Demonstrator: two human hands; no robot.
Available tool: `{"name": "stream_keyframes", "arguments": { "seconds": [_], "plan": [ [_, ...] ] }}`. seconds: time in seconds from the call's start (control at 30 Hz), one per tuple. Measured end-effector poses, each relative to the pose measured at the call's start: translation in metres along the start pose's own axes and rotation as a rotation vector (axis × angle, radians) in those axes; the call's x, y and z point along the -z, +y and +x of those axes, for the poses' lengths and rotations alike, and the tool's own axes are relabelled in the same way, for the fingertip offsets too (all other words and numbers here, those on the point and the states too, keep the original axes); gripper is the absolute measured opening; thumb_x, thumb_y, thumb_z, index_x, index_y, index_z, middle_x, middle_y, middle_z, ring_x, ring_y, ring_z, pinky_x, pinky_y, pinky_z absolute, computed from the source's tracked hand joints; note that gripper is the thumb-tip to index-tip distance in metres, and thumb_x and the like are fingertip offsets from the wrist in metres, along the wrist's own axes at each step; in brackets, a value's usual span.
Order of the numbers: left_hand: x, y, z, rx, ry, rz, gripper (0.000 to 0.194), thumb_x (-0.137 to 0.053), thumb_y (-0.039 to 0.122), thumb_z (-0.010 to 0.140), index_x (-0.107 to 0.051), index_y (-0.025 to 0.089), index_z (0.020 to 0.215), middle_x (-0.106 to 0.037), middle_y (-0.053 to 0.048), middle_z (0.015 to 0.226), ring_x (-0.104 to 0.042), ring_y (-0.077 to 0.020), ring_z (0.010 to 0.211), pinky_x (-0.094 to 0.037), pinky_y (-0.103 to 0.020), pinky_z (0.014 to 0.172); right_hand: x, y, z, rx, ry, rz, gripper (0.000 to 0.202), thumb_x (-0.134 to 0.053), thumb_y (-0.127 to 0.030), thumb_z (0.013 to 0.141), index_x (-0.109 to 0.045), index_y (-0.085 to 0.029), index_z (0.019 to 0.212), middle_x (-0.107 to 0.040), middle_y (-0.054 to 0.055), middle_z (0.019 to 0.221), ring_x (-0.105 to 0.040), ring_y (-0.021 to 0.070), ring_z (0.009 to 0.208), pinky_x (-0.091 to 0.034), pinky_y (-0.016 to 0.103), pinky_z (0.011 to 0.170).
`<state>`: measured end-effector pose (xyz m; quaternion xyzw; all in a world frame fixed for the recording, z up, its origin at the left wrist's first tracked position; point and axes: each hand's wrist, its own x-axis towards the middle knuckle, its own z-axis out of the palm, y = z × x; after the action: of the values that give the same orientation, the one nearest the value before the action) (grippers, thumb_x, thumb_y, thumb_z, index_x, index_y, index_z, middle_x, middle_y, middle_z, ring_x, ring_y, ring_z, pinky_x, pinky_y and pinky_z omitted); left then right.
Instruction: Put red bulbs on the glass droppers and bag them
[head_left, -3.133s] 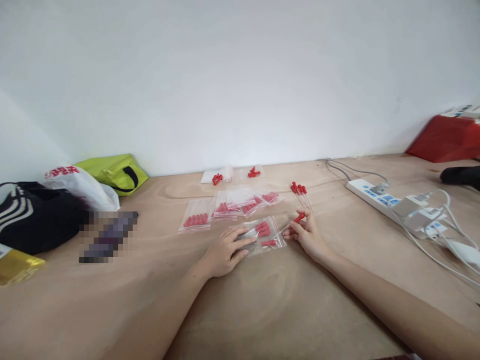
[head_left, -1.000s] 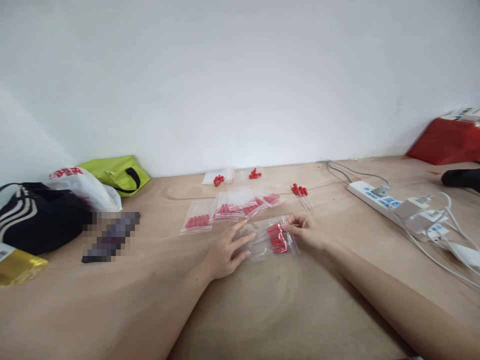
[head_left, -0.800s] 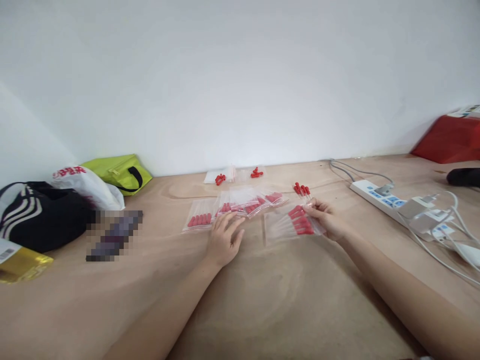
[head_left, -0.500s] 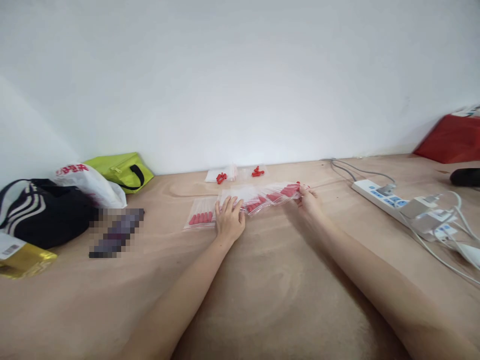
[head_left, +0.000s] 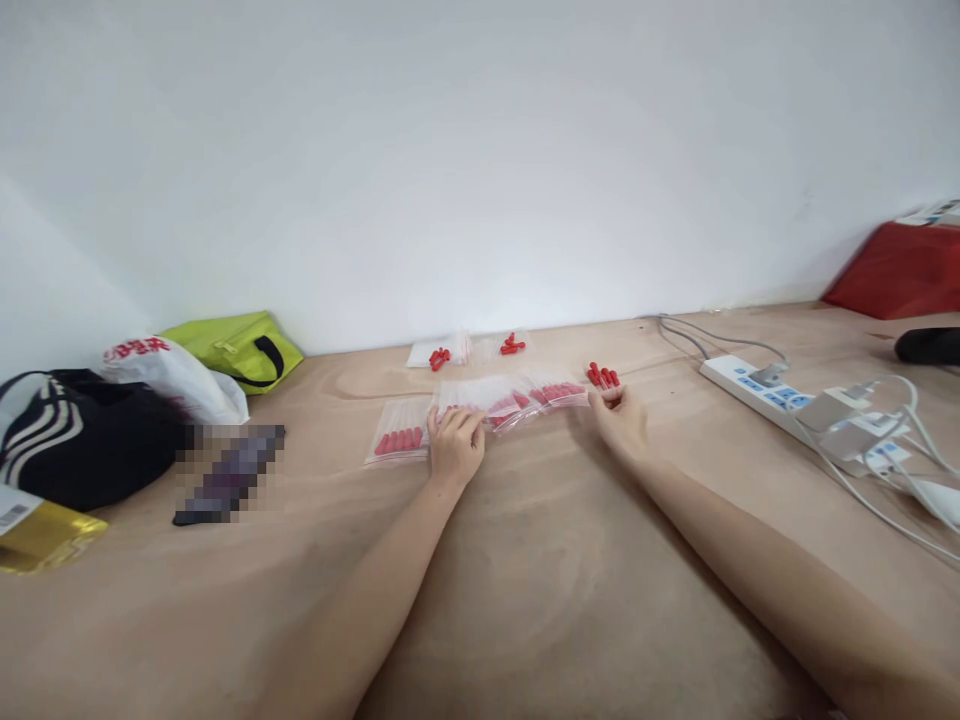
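Note:
A row of overlapping clear zip bags, each holding small red rod-like pieces, lies across the middle of the table. My left hand [head_left: 456, 448] rests palm down over the bags, fingers stretched out, between the left zip bag [head_left: 400, 425] and the middle zip bag [head_left: 501, 398]. At the right end, my right hand [head_left: 624, 428] is closed on the edge of the right zip bag [head_left: 559, 390]; its fingertips are partly hidden. Just beyond that hand lie several loose red pieces [head_left: 603, 376]. Farther back are two small groups, left red pieces [head_left: 439, 358] and right red pieces [head_left: 512, 345], on clear bags.
A white power strip [head_left: 757, 393] with plugged-in chargers and cables stands to the right. A red bag [head_left: 900, 270] is at the far right. On the left are a lime-green bag [head_left: 225, 345], a white plastic bag [head_left: 172, 380], a black bag [head_left: 97, 440] and a gold packet [head_left: 56, 535].
My right hand has lowered the right bag flat onto the table and shifted slightly toward me. The loose red pieces beyond it now show fully. My left hand stays on the bags.

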<state>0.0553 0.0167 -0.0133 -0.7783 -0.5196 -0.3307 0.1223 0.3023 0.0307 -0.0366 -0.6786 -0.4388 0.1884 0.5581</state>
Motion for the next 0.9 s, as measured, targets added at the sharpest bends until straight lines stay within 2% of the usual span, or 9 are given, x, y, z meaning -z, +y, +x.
{"name": "stream_keyframes", "arguments": {
  "seconds": [0.13,0.23,0.33,0.5,0.57,0.63,0.73,0.83,0.9],
  "plan": [
    [0.021,0.016,-0.022,-0.195,-0.121,-0.044,0.022,-0.046,0.015,0.079,-0.065,0.021,0.09,-0.067,-0.004,0.081,-0.059,-0.0206,0.08,-0.037,-0.038,0.082,0.023,0.0,0.025,0.019,0.048,-0.504,0.037,-0.054,-0.046,0.066,-0.053,-0.018,0.091,-0.056,0.012,0.098,-0.054,0.0259,0.092,-0.042,0.038,0.075],
    [0.039,0.037,-0.043,-0.161,-0.273,-0.127,0.022,-0.049,0.024,0.079,-0.062,0.02,0.098,-0.067,-0.006,0.083,-0.059,-0.0216,0.079,-0.039,-0.039,0.075,0.027,0.0,0.041,-0.048,-0.043,-0.633,0.057,-0.054,-0.054,0.065,-0.05,-0.015,0.106,-0.056,0.016,0.105,-0.055,0.0274,0.094,-0.042,0.038,0.075],
    [0.051,0.047,-0.054,-0.155,-0.395,-0.296,0.04,-0.056,0.041,0.075,-0.056,0.018,0.108,-0.064,-0.008,0.096,-0.057,-0.0231,0.088,-0.042,-0.039,0.076,0.025,0.004,0.051,-0.083,-0.135,-0.662,0.064,-0.055,-0.058,0.063,-0.051,-0.014,0.11,-0.06,0.015,0.102,-0.057,0.0274,0.092,-0.042,0.035,0.072],
    [0.056,0.022,-0.041,-0.349,-0.499,-0.335,0.04,-0.05,0.033,0.081,-0.049,0.021,0.118,-0.048,-0.007,0.126,-0.036,-0.0239,0.122,-0.029,-0.044,0.1,0.023,0.014,0.061,-0.055,-0.266,-0.555,0.049,-0.059,-0.05,0.063,-0.061,-0.016,0.097,-0.066,0.011,0.088,-0.061,0.024,0.083,-0.042,0.029,0.065],
    [0.056,0.013,-0.036,-0.379,-0.583,-0.289,0.042,-0.048,0.032,0.082,-0.044,0.023,0.123,-0.041,-0.005,0.133,-0.029,-0.0238,0.127,-0.025,-0.045,0.103,0.023,0.018,0.061,-0.036,-0.283,-0.468,0.043,-0.059,-0.046,0.065,-0.063,-0.014,0.093,-0.067,0.011,0.083,-0.062,0.0223,0.078,-0.042,0.026,0.062],
    [0.058,0.013,-0.037,-0.38,-0.637,-0.239,0.042,-0.046,0.033,0.084,-0.042,0.024,0.125,-0.04,-0.005,0.134,-0.031,-0.0241,0.126,-0.027,-0.046,0.102,0.024,0.02,0.059,-0.025,-0.288,-0.39,0.039,-0.057,-0.043,0.068,-0.064,-0.012,0.091,-0.068,0.011,0.08,-0.062,0.0205,0.073,-0.041,0.024,0.059],
    [0.062,0.03,-0.043,-0.34,-0.595,-0.168,0.039,-0.047,0.035,0.083,-0.049,0.022,0.12,-0.049,-0.008,0.125,-0.042,-0.0262,0.116,-0.034,-0.046,0.096,0.026,0.021,0.054,-0.009,-0.294,-0.347,0.035,-0.052,-0.04,0.073,-0.066,-0.013,0.091,-0.068,0.009,0.079,-0.062,0.0187,0.071,-0.041,0.022,0.056],
    [0.064,0.05,-0.05,-0.284,-0.516,-0.113,0.031,-0.05,0.034,0.08,-0.059,0.018,0.105,-0.062,-0.009,0.098,-0.054,-0.0248,0.092,-0.04,-0.045,0.085,0.03,0.02,0.048,0.004,-0.3,-0.34,0.032,-0.051,-0.037,0.073,-0.067,-0.014,0.088,-0.069,0.008,0.079,-0.062,0.0184,0.071,-0.04,0.022,0.056],
    [0.063,0.057,-0.052,-0.269,-0.481,-0.117,0.028,-0.051,0.035,0.08,-0.062,0.017,0.099,-0.062,-0.007,0.084,-0.055,-0.0228,0.081,-0.041,-0.045,0.082,0.032,0.019,0.045,0.0,-0.294,-0.337,0.03,-0.051,-0.035,0.073,-0.068,-0.014,0.087,-0.069,0.009,0.078,-0.062,0.0183,0.07,-0.04,0.022,0.056]
  ]
}}
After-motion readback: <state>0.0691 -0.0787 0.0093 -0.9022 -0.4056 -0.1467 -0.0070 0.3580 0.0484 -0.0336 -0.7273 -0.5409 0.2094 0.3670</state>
